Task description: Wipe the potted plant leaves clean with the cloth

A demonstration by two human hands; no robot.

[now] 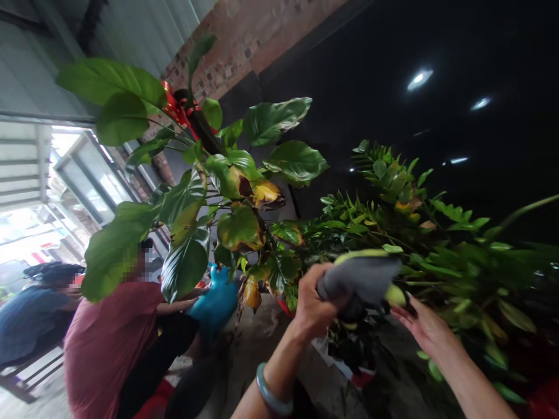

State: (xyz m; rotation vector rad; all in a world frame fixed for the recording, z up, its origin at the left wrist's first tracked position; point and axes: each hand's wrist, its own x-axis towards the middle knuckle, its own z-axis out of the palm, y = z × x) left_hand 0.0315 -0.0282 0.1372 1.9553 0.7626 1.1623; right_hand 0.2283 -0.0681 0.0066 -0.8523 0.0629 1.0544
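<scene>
In the head view, my left hand [315,302], with a pale jade-like bangle [271,391] on its wrist, is closed around one end of a grey thing with yellow-green edges [362,278]. That thing is smeared by motion, and its kind is not clear. At its far lower end, my right hand [421,326] has its fingers curled at a yellow-green part, seemingly pinching it. Just below hang dark leaves by a white and red box-like object [362,377]. Feathery green plants [437,233] stand right behind my hands.
A tall, broad-leaved plant [242,227] with yellowed leaves and a red ribbon [174,107] rises at centre left. A person in a red shirt [111,349] sits at left beside a blue rounded object [216,305]. Another person in blue [35,317] sits farther back. A dark, shiny wall [371,87] stands behind.
</scene>
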